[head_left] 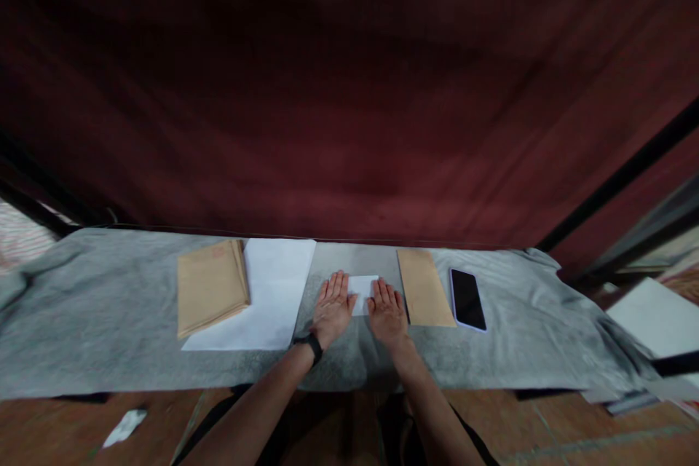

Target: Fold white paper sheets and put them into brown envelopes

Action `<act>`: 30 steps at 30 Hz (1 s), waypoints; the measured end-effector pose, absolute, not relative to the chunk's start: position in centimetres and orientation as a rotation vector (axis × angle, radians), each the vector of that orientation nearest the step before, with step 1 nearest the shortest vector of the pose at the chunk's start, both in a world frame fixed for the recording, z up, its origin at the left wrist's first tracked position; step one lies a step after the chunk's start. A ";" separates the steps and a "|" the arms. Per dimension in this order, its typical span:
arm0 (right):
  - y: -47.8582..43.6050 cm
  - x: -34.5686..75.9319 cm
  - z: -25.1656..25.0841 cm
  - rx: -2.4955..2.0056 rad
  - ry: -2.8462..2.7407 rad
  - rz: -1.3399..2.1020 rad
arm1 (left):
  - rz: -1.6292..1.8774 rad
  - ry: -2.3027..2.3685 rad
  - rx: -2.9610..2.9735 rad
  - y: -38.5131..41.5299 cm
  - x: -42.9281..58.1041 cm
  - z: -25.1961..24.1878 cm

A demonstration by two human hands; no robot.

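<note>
A small white piece of paper point(362, 295), perhaps folded, lies flat on the grey cloth between my hands. My left hand point(332, 308) rests palm down over its left end, fingers stretched out. Over the right end lies my right hand point(388, 312), also flat with the fingers extended. Both ends of the paper are hidden under the hands. Just right of my right hand is a single brown envelope point(427, 290). To the left of my left hand, large white sheets point(276, 295) lie partly under a stack of brown envelopes point(212, 287).
The grey cloth point(120, 306) covers a long narrow table. A phone with a pale purple edge point(468, 299) lies right of the single envelope. A dark red curtain or panel point(349, 124) rises behind the table. On the tiled floor, a crumpled white scrap point(125, 427) lies at left.
</note>
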State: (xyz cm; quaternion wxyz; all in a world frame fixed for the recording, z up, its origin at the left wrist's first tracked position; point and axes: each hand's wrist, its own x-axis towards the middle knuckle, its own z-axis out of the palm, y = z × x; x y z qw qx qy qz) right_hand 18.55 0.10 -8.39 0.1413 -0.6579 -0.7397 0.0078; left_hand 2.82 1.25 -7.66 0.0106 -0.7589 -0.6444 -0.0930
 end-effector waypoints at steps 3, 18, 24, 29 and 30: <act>0.5 18.9 -8.2 -1.956 -2.089 0.007 | -0.279 -2.052 -2.365 1.5 2.9 -6.7; 1.0 19.2 -5.8 -1.999 -2.077 0.218 | -0.142 -2.147 -2.663 6.8 1.3 -1.4; 1.3 18.9 -6.0 -1.945 -1.923 0.321 | -0.154 -2.127 -2.715 7.7 0.9 -0.6; 3.2 19.9 -6.1 -1.784 -1.606 0.441 | -0.440 -2.200 -2.441 5.0 0.3 2.2; 3.7 20.3 -6.1 -1.764 -1.576 0.446 | -0.553 -2.137 -2.381 4.1 0.2 2.7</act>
